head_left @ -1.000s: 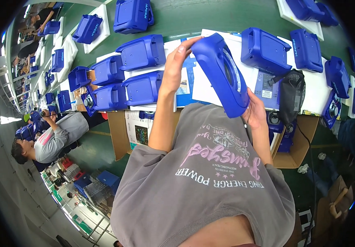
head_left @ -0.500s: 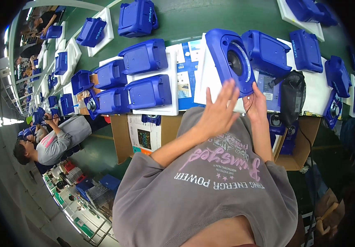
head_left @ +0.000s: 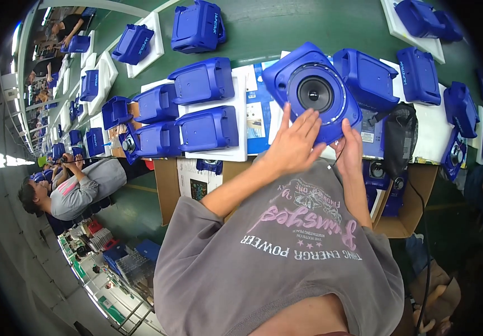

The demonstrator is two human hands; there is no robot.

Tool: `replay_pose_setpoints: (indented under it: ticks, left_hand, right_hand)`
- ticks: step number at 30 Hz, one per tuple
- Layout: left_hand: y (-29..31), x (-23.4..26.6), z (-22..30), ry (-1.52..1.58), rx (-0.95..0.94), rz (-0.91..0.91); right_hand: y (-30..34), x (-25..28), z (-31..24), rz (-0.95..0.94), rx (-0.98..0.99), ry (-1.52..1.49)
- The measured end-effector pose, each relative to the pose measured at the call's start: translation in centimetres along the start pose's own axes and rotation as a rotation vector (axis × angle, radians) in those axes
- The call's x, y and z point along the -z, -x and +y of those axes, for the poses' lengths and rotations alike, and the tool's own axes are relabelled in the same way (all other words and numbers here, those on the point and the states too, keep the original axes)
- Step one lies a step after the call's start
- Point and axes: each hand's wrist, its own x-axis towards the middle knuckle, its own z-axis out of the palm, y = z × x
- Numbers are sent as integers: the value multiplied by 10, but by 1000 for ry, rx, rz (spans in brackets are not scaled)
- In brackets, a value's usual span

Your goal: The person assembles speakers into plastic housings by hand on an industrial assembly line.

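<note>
Closest is the person's own gray T-shirt (head_left: 275, 252), with pink and white print on the chest. Both forearms reach forward from it. The left hand (head_left: 293, 147) is open, its fingers extended and slightly parted, the fingertips laid over the near left part of a blue speaker panel (head_left: 315, 94); whether they press on it is hard to tell. The right hand (head_left: 351, 147) grasps the panel's near right corner between thumb and fingers, and a thin dark wire (head_left: 337, 159) hangs beside it. The panel lies just beyond both hands, turned cornerwise, its round black speaker facing up toward the camera.

Below the table's near edge, to the right, is an open cardboard box (head_left: 419, 196) with blue speaker parts inside. A black bag (head_left: 400, 140) sits at the table edge, near the right hand. On the left, two blue housings (head_left: 209, 129) rest on a white foam board (head_left: 241, 126), with more beside them. Another blue housing (head_left: 371, 75) stands just right of the panel. Farther off, across a green surface (head_left: 286, 28), are more blue housings. At far left, a co-worker in gray sleeves (head_left: 82, 196) sits working.
</note>
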Motion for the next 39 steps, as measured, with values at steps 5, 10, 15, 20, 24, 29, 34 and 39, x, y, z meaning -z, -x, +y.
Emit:
replay_pose_setpoints:
  ticks: [5, 10, 15, 20, 24, 29, 34, 39]
  left_hand:
    - [-12, 41, -60, 287, -8, 488]
    - [-9, 55, -133, 1236, 1083, 131]
    - [22, 5, -171, 1576, 1014, -258]
    - [30, -33, -157, 1383, 1256, -438]
    - [43, -65, -143, 1256, 1072, -502]
    - [51, -80, -131, 1259, 996, -389]
    - [47, -96, -143, 1308, 862, -217]
    - [48, -105, -146, 1173, 892, -173]
  right_hand:
    - [15, -12, -10, -96, 47, 203]
    - [16, -4, -10, -211, 571, 877]
    - [2, 9, -7, -495, 915, 1461]
    - [-22, 53, 15, -520, 1004, 1492]
    - [-28, 87, 22, -458, 951, 1568]
    - [-47, 140, 10, -324, 853, 1680]
    - [-135, 190, -17, 573, 669, 363]
    - [-159, 173, -62, 239, 325, 291]
